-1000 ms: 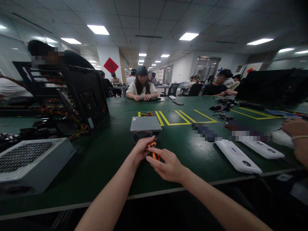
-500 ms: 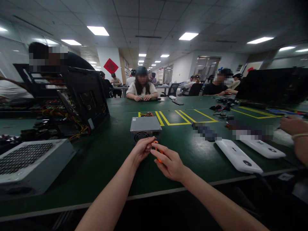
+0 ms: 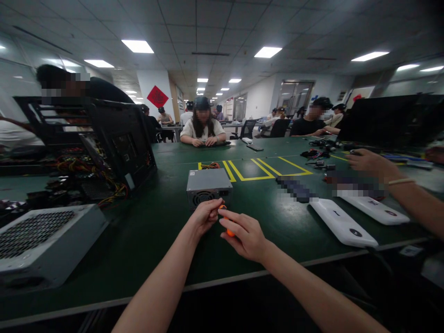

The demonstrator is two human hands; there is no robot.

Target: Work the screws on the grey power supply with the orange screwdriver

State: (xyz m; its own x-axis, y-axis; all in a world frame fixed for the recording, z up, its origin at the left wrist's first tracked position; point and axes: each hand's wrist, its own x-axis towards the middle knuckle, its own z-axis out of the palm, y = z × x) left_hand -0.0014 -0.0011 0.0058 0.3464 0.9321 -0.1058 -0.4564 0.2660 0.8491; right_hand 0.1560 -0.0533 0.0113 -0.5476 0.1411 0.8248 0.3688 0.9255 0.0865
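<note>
**Orange item (image 3: pixel 230 233) gripped, handling apparently unfinished**

It is held over the surface (image 3: pixel 166 252), the right hand (image 3: pixel 245 234) curled round it, the left hand (image 3: pixel 205 216) pinching its far end. Just beyond, the grey box (image 3: pixel 208 179) looks closed.

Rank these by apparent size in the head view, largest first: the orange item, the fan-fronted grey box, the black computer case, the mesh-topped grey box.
1. Black computer case
2. Mesh-topped grey box, cut off by the left edge
3. Fan-fronted grey box
4. Orange item, partly hidden
</note>
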